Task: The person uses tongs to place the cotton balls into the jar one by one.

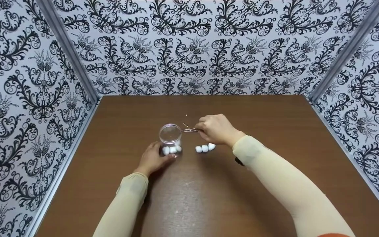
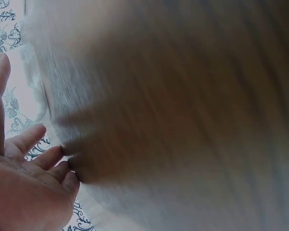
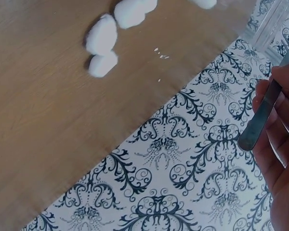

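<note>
A clear jar (image 1: 170, 141) stands on the table with several white cotton balls (image 1: 172, 149) low inside it. My left hand (image 1: 151, 158) holds the jar low down, fingers at its left side and thumb in front. In the left wrist view that hand (image 2: 31, 178) has curved fingers, with a blurred pale see-through shape beyond them. My right hand (image 1: 217, 128) pinches metal tweezers (image 3: 262, 118), whose tips point left towards the jar's rim. Whether the tips hold anything is too small to tell. Three cotton balls (image 1: 205, 148) lie in a row below the right hand.
Small white bits (image 3: 161, 55) are scattered on the brown wooden table (image 1: 255, 112) behind the cotton balls. Patterned black-and-white walls (image 1: 192, 49) enclose the table at the back and both sides.
</note>
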Motion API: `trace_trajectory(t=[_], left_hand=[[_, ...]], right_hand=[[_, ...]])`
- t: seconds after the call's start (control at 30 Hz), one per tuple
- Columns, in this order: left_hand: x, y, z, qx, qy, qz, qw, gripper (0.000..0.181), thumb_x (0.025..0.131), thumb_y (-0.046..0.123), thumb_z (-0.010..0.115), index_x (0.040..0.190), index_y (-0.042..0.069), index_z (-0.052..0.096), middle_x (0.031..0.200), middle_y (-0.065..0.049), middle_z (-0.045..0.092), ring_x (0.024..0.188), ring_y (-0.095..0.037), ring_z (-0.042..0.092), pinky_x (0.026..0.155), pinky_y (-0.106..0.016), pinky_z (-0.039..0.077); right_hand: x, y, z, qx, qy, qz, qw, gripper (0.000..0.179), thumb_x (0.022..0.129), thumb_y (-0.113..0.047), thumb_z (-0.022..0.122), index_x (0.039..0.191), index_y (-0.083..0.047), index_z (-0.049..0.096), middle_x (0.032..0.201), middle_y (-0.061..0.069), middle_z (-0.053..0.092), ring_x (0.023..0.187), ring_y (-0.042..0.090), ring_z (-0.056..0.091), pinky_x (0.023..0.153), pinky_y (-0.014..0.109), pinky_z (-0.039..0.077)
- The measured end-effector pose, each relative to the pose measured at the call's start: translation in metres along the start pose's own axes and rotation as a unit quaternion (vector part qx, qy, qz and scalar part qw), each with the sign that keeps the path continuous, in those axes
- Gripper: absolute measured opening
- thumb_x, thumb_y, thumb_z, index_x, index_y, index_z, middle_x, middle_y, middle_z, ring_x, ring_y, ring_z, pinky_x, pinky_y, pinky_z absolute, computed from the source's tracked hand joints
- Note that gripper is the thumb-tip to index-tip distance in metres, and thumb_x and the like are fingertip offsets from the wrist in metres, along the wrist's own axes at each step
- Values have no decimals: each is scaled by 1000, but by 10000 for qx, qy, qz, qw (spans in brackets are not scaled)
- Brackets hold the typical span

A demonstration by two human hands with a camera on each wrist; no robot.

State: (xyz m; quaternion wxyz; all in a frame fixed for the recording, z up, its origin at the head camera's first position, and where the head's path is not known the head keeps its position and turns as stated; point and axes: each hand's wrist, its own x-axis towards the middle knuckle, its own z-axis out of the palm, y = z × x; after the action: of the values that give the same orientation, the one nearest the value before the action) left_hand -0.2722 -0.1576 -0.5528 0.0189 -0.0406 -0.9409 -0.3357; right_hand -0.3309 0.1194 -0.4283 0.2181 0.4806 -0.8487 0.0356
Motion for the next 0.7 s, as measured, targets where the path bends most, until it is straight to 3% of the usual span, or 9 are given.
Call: trace_trajectory(t=[0.27, 0.7], left_hand=[[0, 0, 0, -31, -1, -7, 10000, 77, 83, 48, 78, 141, 5, 52, 145, -25, 45, 133, -41, 43, 107, -55, 34], [1, 0, 0, -11, -50, -59, 10000, 78, 83, 48, 78, 143, 7, 52, 146, -24, 45, 134, -42, 42, 107, -57, 33]], right_hand=[[-23, 16, 0, -103, 29, 102, 9999, 9, 86, -17, 68, 89, -15, 76, 76, -2, 62, 64, 19, 60, 50, 38, 50], [-85, 46, 18, -21, -199, 522, 9984, 5, 81, -15, 72, 84, -15, 75, 74, -2, 61, 61, 20, 60, 49, 42, 49]])
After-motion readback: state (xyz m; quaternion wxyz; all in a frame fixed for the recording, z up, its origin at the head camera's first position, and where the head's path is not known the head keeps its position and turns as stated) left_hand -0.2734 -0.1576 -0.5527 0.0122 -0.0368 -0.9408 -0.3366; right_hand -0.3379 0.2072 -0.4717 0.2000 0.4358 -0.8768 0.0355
